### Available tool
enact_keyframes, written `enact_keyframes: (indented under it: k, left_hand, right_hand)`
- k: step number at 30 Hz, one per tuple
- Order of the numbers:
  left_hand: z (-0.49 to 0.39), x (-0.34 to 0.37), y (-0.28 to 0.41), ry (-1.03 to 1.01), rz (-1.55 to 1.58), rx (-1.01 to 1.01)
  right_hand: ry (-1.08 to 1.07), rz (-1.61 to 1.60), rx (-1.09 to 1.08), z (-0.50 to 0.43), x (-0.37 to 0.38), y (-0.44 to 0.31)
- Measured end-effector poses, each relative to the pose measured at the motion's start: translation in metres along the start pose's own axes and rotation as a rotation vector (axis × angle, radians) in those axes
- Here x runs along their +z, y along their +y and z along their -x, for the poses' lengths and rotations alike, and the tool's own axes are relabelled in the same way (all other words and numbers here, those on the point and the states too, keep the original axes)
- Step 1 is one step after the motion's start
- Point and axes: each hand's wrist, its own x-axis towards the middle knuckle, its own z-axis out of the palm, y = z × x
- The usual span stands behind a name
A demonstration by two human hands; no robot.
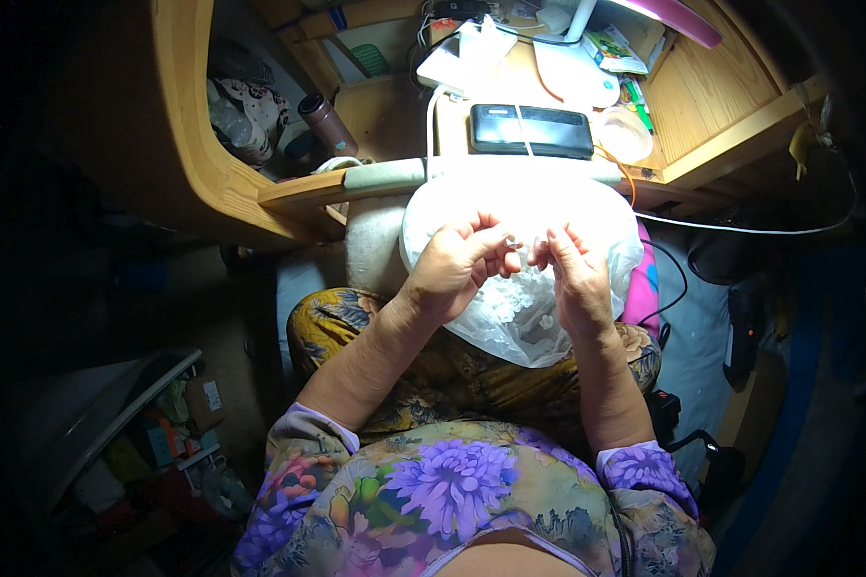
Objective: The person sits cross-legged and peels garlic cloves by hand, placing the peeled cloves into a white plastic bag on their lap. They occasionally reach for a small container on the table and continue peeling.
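My left hand (pixel 455 270) pinches a small white piece (pixel 512 241) between thumb and fingertips. Just to its right, my right hand (pixel 581 281) has its thumb and index finger brought together; glare hides whether anything is between them. The two sets of fingertips are close but apart. Both hands are over a white plastic bag (pixel 530 350) spread across my lap. Inside the bag lies a heap of small white flower-like pieces (pixel 509 299). The bag's far part is washed out by bright light.
A wooden desk edge (pixel 303 189) runs beyond the bag, with a black power bank (pixel 530 131), a lamp base (pixel 577 72) and a round plastic tub (pixel 624 135) behind it. A white cable (pixel 736 228) and a black cable (pixel 682 285) hang at the right. A tumbler (pixel 328 124) stands left.
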Motion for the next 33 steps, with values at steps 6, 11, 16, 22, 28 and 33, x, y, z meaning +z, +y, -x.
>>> enact_keyframes:
  k: [6, 11, 16, 22, 28, 33]
  left_hand:
    - [0.002, 0.001, 0.002, -0.016, 0.026, -0.055]
    - [0.002, 0.001, -0.003, -0.037, -0.089, -0.087]
    - [0.001, -0.001, -0.003, 0.070, -0.071, -0.038]
    - [-0.001, -0.003, 0.001, 0.066, -0.097, -0.021]
    - [0.000, -0.001, 0.001, 0.078, -0.070, -0.022]
    - [0.001, -0.002, 0.004, 0.060, -0.087, -0.021]
  right_hand:
    - [-0.006, 0.109, 0.042, 0.005, -0.003, 0.002]
    - [-0.096, 0.113, 0.106, 0.006, 0.001, -0.001]
    - [-0.121, -0.226, 0.252, 0.003, 0.000, -0.003]
    - [-0.042, -0.255, 0.171, -0.001, -0.005, 0.001]
    - [0.014, -0.209, 0.214, -0.001, -0.006, -0.004]
    - [0.037, -0.057, 0.165, 0.000, 0.003, -0.006]
